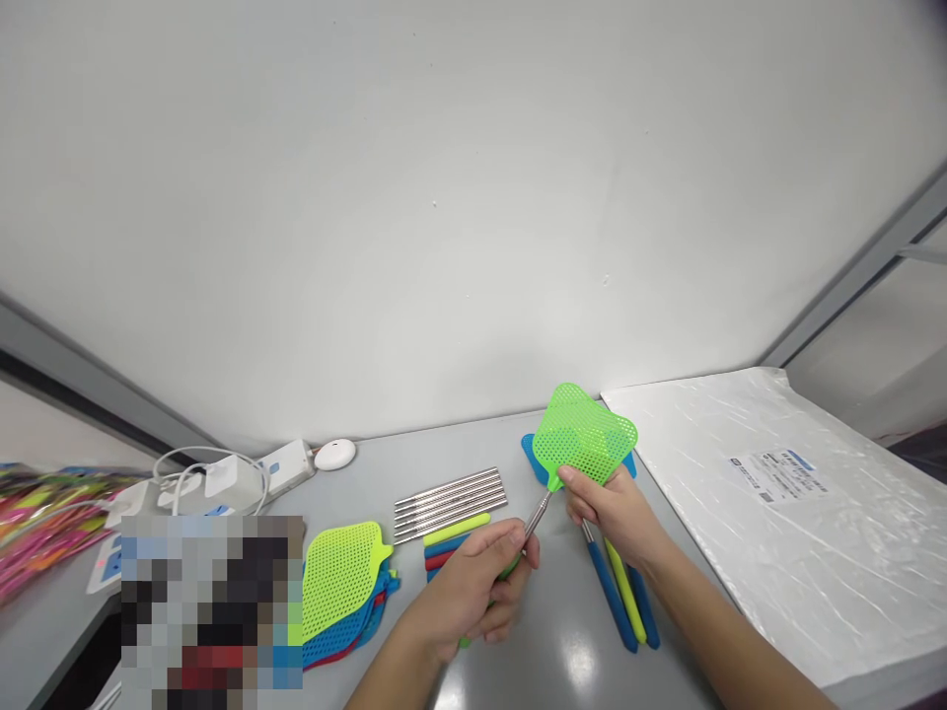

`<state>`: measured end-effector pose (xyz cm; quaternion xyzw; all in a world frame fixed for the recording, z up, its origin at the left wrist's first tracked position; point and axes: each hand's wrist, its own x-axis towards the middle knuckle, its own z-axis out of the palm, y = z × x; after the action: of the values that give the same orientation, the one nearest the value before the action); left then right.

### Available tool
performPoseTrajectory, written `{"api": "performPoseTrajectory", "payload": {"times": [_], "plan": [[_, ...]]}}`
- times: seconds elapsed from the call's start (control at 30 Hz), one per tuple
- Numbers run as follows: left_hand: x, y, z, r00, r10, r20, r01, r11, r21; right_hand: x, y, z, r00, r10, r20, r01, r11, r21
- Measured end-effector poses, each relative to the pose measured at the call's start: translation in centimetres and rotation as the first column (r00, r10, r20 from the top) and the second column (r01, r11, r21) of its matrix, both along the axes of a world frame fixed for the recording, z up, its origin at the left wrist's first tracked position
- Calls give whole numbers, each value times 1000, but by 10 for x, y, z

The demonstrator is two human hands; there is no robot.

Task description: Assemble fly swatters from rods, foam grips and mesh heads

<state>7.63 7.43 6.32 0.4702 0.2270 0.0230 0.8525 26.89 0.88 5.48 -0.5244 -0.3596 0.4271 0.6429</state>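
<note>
A bright green fly swatter (pixel 581 434) slants upward between my two hands. My left hand (pixel 484 582) is closed around its green handle, where the metal rod (pixel 539 515) comes out. At the lower corner of the mesh head, my right hand (pixel 611 508) grips with the thumb on top. Beneath it lie other swatters, with blue mesh partly covered and blue and yellow-green handles (pixel 625 592) showing. Left of my hands are several metal rods (pixel 451 498) in a row. Coloured handles (pixel 457 530) lie just below them, partly hidden by my left hand.
Loose mesh heads, yellow-green (pixel 344 572) over blue and red, are stacked at the left. Behind them sit a power strip with white plugs (pixel 233 480) and a white oval device (pixel 335 455). A white wrapped package (pixel 740 493) covers the right side. A wall rises behind the table.
</note>
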Motion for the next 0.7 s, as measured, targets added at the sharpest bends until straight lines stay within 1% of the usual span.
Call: {"api": "performPoseTrajectory", "payload": {"times": [0.07, 0.1, 0.17, 0.2, 0.23, 0.27, 0.33, 0.37, 0.4, 0.43, 0.47, 0.53, 0.63, 0.7], "plan": [[0, 0, 0, 1000, -21, -17, 21, 1000, -1, -1, -1, 0, 1000, -1, -29, 1, 1000, 9], [0, 0, 1, 999, -23, -27, 24, 999, 24, -2, -1, 0, 999, 2, -43, -1, 1000, 14], [1, -1, 4, 998, -8, -58, 16, 990, 139, -3, -2, 2, 998, 7, -57, -6, 1000, 18], [1, -3, 6, 997, 10, -78, 8, 973, 231, -3, -2, 3, 998, 7, -55, -6, 1000, 17], [1, -4, 9, 995, 36, -97, -1, 941, 338, -4, -3, 4, 999, 1, -54, 0, 1000, 16], [2, -6, 13, 991, 67, -117, -7, 893, 450, -4, -3, 5, 999, -7, -53, 8, 1000, 15], [3, -10, 19, 977, 137, -166, 4, 761, 648, -5, -3, 7, 998, -29, -50, 29, 999, 12], [4, -12, 23, 966, 170, -193, 21, 694, 720, -5, -3, 7, 998, -38, -48, 38, 999, 9], [4, -14, 25, 955, 197, -222, 47, 638, 769, -6, -3, 8, 998, -47, -42, 47, 999, 7], [4, -16, 28, 943, 215, -253, 77, 598, 798, -7, -3, 8, 998, -53, -31, 53, 999, 6], [4, -19, 30, 933, 227, -279, 105, 570, 815, -7, -3, 7, 998, -53, -14, 53, 999, 3], [2, -23, 33, 919, 243, -310, 135, 546, 827, -10, -5, 8, 999, -32, 31, 32, 999, -5], [-3, -32, 35, 916, 260, -305, 119, 551, 826, -15, -10, 10, 992, 50, 112, -46, 998, -39], [-7, -38, 36, 926, 265, -270, 81, 560, 825, -21, -14, 12, 979, 140, 145, -130, 988, -80]]}}
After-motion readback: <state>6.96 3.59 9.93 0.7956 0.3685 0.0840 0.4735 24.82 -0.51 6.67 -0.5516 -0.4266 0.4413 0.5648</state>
